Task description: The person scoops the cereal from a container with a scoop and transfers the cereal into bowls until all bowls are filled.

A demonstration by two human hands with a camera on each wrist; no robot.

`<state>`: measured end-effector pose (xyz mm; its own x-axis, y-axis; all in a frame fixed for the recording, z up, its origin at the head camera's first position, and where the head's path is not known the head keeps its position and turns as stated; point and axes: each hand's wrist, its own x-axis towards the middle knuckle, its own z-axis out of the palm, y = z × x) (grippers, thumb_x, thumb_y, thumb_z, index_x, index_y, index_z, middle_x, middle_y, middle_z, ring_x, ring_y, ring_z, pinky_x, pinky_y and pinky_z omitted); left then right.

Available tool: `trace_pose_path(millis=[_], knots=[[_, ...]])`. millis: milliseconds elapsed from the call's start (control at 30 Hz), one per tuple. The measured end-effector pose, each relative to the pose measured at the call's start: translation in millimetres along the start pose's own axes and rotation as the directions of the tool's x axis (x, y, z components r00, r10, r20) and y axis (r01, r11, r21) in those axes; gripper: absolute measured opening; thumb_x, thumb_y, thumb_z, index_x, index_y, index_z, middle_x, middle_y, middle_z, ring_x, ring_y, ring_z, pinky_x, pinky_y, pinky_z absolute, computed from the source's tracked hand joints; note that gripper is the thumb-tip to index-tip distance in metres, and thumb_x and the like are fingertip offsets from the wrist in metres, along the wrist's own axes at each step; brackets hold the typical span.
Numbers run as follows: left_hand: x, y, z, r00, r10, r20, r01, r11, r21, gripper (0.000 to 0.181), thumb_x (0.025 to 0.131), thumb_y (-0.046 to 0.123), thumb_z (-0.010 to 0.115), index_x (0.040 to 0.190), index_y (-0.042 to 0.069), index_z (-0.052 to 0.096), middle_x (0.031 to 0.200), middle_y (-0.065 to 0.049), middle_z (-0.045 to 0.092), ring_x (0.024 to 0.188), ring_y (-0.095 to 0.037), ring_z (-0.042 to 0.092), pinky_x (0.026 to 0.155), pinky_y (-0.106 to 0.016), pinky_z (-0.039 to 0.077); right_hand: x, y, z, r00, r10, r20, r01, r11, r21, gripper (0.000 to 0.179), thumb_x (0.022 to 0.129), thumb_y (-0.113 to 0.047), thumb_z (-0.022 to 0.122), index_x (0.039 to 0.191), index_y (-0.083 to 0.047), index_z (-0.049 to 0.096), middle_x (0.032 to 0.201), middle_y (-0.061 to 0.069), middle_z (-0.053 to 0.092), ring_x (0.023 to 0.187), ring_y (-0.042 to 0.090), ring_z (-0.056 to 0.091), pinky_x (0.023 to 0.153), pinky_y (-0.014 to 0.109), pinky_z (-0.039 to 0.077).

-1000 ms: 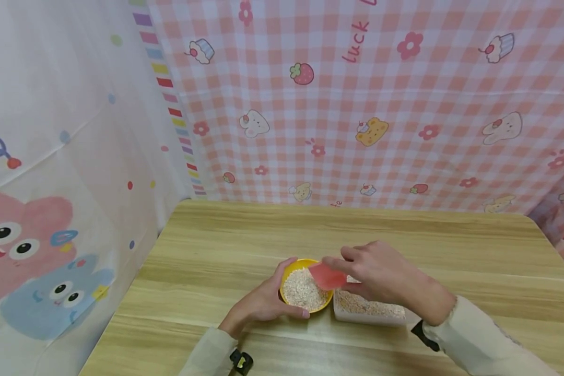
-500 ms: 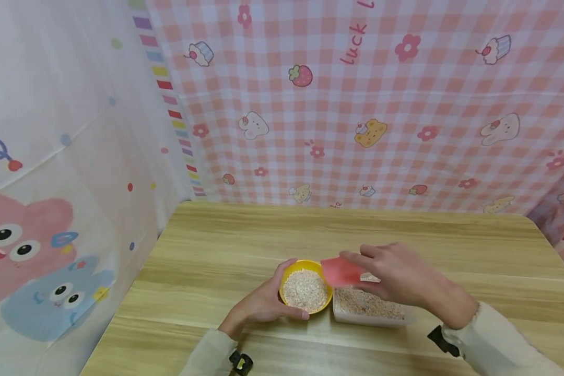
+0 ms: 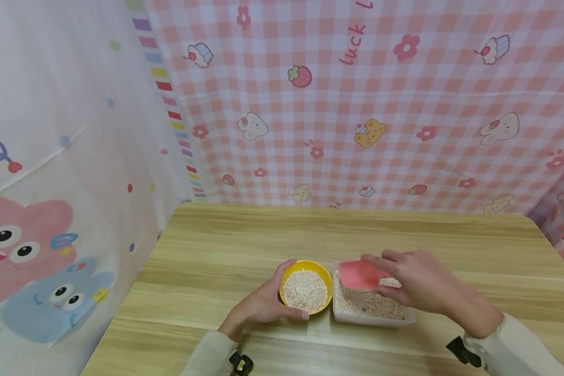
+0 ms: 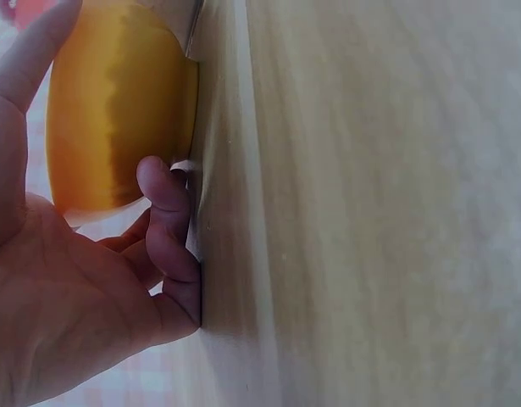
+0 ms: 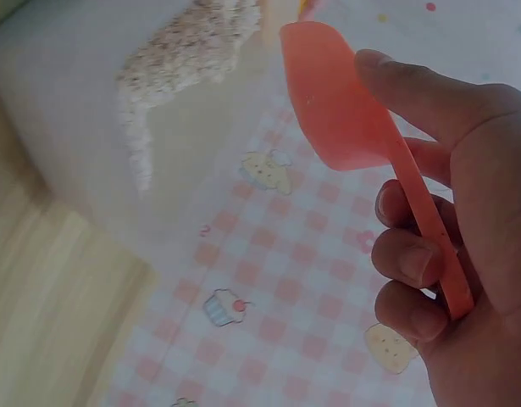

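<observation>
Scoop [image 3: 359, 275]: shifted rightward off the bowl's edge over the last second, and it now hangs over the tub, at its far left part.
Right hand [image 3: 415, 274]: has travelled with the scoop; its grip is closed round the handle, fingers curled, one digit's tip against the scoop's head.
Left hand [image 3: 265, 300]: same spot as a second ago; its grip is spread only as wide as the bowl, thumb on the near side, fingers on the far side.
Bowl [image 3: 317, 268]: yellow, on the worktop [image 3: 235, 235], partly filled with pale flakes [image 3: 305, 291].
Tub [image 3: 373, 320]: whitish, just beside the bowl to its right, with more flakes inside.
Sleeves [image 3: 521, 347]: pale, a black strap [image 3: 462, 352] near each wrist.
Backdrop [image 3: 272, 99]: pink check, cupcakes and strawberries, behind the worktop.
</observation>
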<state>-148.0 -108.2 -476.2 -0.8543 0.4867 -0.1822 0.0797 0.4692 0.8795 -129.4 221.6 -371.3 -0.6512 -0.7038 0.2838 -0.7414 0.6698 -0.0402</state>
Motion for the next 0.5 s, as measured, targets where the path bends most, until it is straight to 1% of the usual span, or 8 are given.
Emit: trace_pose_path(millis=[100, 200, 267, 367, 500], knots=[[0.0, 0.6, 0.4, 1.0, -0.002, 0.0, 0.002, 1.0, 0.002, 0.116, 0.07, 0.037, 0.091, 0.157, 0.024, 0.015, 0.149, -0.011, 0.043, 0.132, -0.03, 0.043, 0.112, -0.057, 0.03, -5.7, 2.8, 2.5, 0.998, 0.032, 0.051, -0.033, 0.999, 0.025, 0.054, 0.08, -0.037, 0.081, 0.126, -0.014, 0.066, 0.086, -0.004, 0.065, 0.053, -0.005, 0.036, 0.049, 0.019, 0.036], [-0.3, 1.0, 0.7, 1.0, -0.008, 0.001, 0.008, 1.0, 0.005, 0.116, 0.07, 0.037, 0.091, 0.157, 0.025, 0.014, 0.15, -0.011, 0.042, 0.134, -0.031, 0.042, 0.112, -0.057, 0.029, -9.2, 5.1, 4.8, 0.991, 0.068, 0.113, -0.074, 0.996, 0.049, 0.056, 0.079, -0.036, 0.082, 0.127, -0.013, 0.065, 0.095, 0.003, 0.07, 0.054, -0.005, 0.041, 0.051, 0.022, 0.04], [-0.4, 1.1, 0.7, 1.0, -0.011, 0.001, 0.011, 1.0, 0.006, 0.116, 0.071, 0.037, 0.09, 0.157, 0.026, 0.014, 0.151, -0.011, 0.041, 0.135, -0.031, 0.041, 0.113, -0.058, 0.029, -10.4, 6.3, 6.6, 0.983, 0.095, 0.159, -0.106, 0.993, 0.06, 0.056, 0.079, -0.036, 0.082, 0.127, -0.013, 0.065, 0.097, 0.004, 0.071, 0.055, -0.004, 0.043, 0.051, 0.023, 0.041], [-0.5, 0.8, 0.8, 1.0, -0.009, 0.001, 0.009, 1.0, 0.007, 0.116, 0.071, 0.036, 0.09, 0.157, 0.026, 0.014, 0.152, -0.011, 0.04, 0.136, -0.031, 0.041, 0.113, -0.058, 0.029, -12.4, 7.5, 9.0, 0.968, 0.131, 0.212, -0.148, 0.987, 0.067, 0.056, 0.079, -0.035, 0.082, 0.127, -0.011, 0.066, 0.095, 0.003, 0.07, 0.057, -0.003, 0.045, 0.052, 0.023, 0.042], [-0.2, 0.5, 0.8, 1.0, -0.006, 0.001, 0.006, 1.0, 0.009, 0.116, 0.071, 0.036, 0.09, 0.158, 0.025, 0.014, 0.151, -0.011, 0.041, 0.135, -0.031, 0.041, 0.113, -0.057, 0.029, -15.5, 9.9, 12.4, 0.957, 0.146, 0.249, -0.171, 0.982, 0.081, 0.055, 0.078, -0.032, 0.083, 0.125, -0.01, 0.067, 0.095, 0.003, 0.07, 0.059, -0.003, 0.048, 0.054, 0.025, 0.045]])
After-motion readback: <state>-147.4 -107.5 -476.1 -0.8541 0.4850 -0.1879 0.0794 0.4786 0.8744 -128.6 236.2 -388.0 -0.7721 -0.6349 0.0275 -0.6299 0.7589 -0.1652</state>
